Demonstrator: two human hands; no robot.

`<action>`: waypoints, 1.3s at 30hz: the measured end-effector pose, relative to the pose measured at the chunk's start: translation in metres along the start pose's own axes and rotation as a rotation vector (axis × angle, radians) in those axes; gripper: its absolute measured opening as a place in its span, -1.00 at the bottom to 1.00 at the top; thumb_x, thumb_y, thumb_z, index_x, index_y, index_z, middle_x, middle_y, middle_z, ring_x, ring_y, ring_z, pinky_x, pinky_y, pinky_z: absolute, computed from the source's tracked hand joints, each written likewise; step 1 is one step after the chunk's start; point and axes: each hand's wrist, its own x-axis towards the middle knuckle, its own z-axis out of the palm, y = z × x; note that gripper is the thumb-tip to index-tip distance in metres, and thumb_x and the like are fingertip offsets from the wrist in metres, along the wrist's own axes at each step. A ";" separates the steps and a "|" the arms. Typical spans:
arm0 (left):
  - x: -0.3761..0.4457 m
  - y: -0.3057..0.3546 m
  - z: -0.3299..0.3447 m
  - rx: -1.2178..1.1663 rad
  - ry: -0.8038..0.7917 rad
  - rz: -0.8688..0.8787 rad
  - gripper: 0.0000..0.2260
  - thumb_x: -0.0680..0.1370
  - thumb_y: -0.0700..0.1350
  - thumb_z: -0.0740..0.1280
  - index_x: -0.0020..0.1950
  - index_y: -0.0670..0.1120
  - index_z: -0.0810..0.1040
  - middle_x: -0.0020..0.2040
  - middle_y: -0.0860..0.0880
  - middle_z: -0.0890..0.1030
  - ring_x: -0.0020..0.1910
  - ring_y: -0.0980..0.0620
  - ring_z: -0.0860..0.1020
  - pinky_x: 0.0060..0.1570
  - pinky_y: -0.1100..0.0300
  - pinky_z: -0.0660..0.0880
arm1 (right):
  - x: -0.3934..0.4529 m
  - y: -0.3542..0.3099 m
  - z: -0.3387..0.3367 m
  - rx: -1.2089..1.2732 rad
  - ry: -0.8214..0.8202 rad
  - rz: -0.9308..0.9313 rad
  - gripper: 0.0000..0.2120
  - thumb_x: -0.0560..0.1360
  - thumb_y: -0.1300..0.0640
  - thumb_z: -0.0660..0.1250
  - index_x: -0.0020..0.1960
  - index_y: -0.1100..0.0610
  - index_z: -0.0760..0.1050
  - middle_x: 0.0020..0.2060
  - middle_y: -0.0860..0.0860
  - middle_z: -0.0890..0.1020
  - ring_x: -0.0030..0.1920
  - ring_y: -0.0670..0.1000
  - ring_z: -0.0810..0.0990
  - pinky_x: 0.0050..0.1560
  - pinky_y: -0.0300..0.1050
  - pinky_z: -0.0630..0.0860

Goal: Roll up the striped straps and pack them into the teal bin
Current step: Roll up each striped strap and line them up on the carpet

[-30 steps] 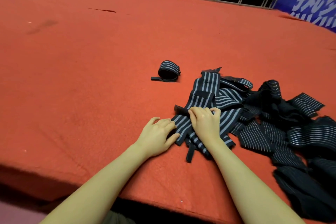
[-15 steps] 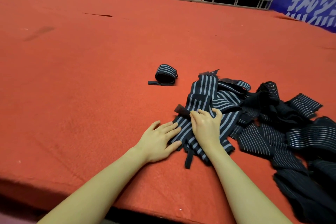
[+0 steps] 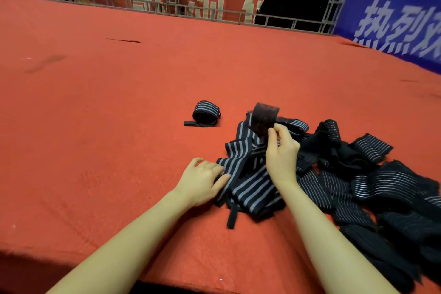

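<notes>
A pile of black straps with grey stripes (image 3: 248, 186) lies on the red carpeted surface (image 3: 119, 150). My right hand (image 3: 281, 153) pinches the dark hook-and-loop end (image 3: 263, 119) of one strap and holds it lifted above the pile. My left hand (image 3: 202, 180) rests with straight fingers on the near left edge of the same striped strap. One rolled strap (image 3: 205, 113) with a loose tab sits apart to the left of the pile. No teal bin is in view.
More dark, thinly striped bands (image 3: 381, 186) spread to the right, reaching the frame's edge. A metal railing (image 3: 214, 11) and red and blue banners (image 3: 393, 14) stand beyond the far edge. The carpet's near edge drops off just below my forearms.
My right hand has taken the strap's dark end off the pile and raised it. My left hand stayed at the strap's left edge. The camera tilted up a little.
</notes>
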 end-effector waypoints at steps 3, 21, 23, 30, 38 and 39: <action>0.019 0.012 -0.021 -0.086 0.242 0.013 -0.52 0.56 0.16 -0.01 0.23 -0.09 0.49 0.19 -0.01 0.58 0.16 -0.04 0.53 0.19 0.07 0.29 | 0.014 -0.013 -0.010 0.067 0.004 -0.027 -0.85 0.62 0.10 0.15 0.03 0.06 0.49 -0.42 -0.04 0.41 -0.24 0.12 0.39 -0.18 0.08 0.34; 0.106 0.062 -0.153 -0.269 0.910 0.284 -0.70 0.51 -0.12 0.25 0.23 0.08 0.43 0.04 0.05 0.60 0.02 0.09 0.50 -0.04 0.12 0.18 | 0.095 -0.114 -0.055 0.257 0.058 -0.202 -0.86 0.54 -0.08 0.21 -0.02 -0.12 0.54 -0.19 -0.18 0.62 -0.10 -0.08 0.56 0.12 0.21 0.43; 0.111 0.062 -0.162 -0.191 0.957 0.309 -0.70 0.50 -0.14 0.27 0.22 0.07 0.48 0.01 0.02 0.60 0.00 0.08 0.49 -0.05 0.12 0.13 | 0.095 -0.113 -0.058 0.260 0.020 -0.177 -0.87 0.50 -0.10 0.26 0.03 -0.23 0.50 -0.13 -0.25 0.63 -0.01 -0.10 0.59 0.21 0.25 0.40; 0.101 0.051 -0.185 -0.013 1.007 0.298 -0.73 0.49 -0.15 0.33 0.18 -0.03 0.62 -0.02 0.04 0.62 0.04 0.03 0.50 -0.03 0.13 0.06 | 0.080 -0.123 -0.064 0.393 -0.043 -0.162 -0.70 0.49 0.31 0.37 0.09 -0.04 0.47 -0.12 -0.10 0.61 -0.11 -0.15 0.59 -0.04 -0.23 0.49; 0.093 0.045 -0.222 0.152 1.016 0.221 -0.68 0.53 0.00 0.25 0.23 -0.03 0.59 0.04 0.02 0.63 0.16 -0.03 0.42 0.02 0.04 0.12 | 0.096 -0.151 -0.049 0.113 0.094 -0.367 -0.73 0.52 0.15 0.34 0.16 -0.15 0.53 -0.04 -0.30 0.61 0.00 -0.19 0.57 0.22 -0.24 0.13; 0.095 0.041 -0.222 0.156 0.972 0.195 -0.66 0.53 0.03 0.22 0.24 -0.02 0.59 0.04 0.01 0.63 0.16 -0.03 0.41 0.02 0.04 0.12 | 0.100 -0.151 -0.047 0.083 0.069 -0.343 -0.73 0.54 0.13 0.33 0.19 -0.14 0.53 -0.03 -0.29 0.61 0.05 -0.18 0.56 0.18 -0.31 0.08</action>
